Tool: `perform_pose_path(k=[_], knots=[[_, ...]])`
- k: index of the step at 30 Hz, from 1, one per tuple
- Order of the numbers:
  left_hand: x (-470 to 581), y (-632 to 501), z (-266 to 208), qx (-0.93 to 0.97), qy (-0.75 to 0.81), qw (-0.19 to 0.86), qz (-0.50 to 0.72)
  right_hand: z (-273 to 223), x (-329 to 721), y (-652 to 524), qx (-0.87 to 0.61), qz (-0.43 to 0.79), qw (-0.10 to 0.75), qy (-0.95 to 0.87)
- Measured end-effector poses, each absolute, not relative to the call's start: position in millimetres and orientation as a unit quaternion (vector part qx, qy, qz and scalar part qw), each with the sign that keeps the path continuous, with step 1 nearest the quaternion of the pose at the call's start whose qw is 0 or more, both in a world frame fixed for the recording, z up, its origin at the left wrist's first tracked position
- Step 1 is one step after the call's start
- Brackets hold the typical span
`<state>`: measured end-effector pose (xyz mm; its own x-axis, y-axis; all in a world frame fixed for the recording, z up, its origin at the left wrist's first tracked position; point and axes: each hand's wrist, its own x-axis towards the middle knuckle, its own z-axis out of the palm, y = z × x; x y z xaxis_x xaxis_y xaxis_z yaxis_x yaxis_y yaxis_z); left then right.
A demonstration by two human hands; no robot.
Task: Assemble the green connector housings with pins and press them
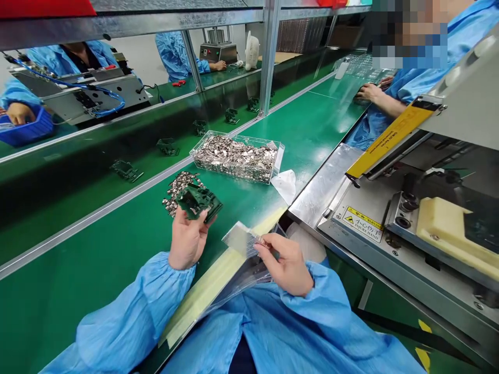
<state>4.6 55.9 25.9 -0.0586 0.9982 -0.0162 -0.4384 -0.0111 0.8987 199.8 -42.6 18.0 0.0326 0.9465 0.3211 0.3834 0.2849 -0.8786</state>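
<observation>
My left hand (189, 240) is closed around the lower edge of a dark green moulded part with an open frame (198, 201), lifted above the bench. To the right, my right hand (286, 259) is closed in a pinch at the edge of a thin, grey, finely striped piece (236, 238). Shiny metal shows at those fingertips, too small to make out fully. Just beyond the green part lies a loose heap of small metal pieces (181, 189). A clear plastic box (276, 169) behind it is filled with many more such pieces.
Yellow tape (210, 288) lines the bench edge before me. A press-like machine with a warning label (362, 224) stands at right. Several green parts (127, 170) lie along the far strip, past a metal post (268, 62). Co-workers in blue sleeves (177, 54) sit around.
</observation>
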Motion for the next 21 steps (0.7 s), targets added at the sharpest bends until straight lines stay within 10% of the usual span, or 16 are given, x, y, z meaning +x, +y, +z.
perform_pose_path(k=[7, 15, 21], knots=[[33.9, 45.2, 10.5, 0.418, 0.372, 0.622, 0.548, -20.6, 206.0, -41.8, -0.434, 0.128, 0.472, -0.756], [47.7, 48.9, -4.0, 0.541, 0.353, 0.599, 0.473, -57.7, 200.0, -69.4, -0.547, 0.501, 0.49, -0.457], [50.7, 55.4, -4.5, 0.568, 0.344, 0.593, 0.455, -50.4, 200.0, -53.1, -0.51, 0.544, 0.463, -0.479]])
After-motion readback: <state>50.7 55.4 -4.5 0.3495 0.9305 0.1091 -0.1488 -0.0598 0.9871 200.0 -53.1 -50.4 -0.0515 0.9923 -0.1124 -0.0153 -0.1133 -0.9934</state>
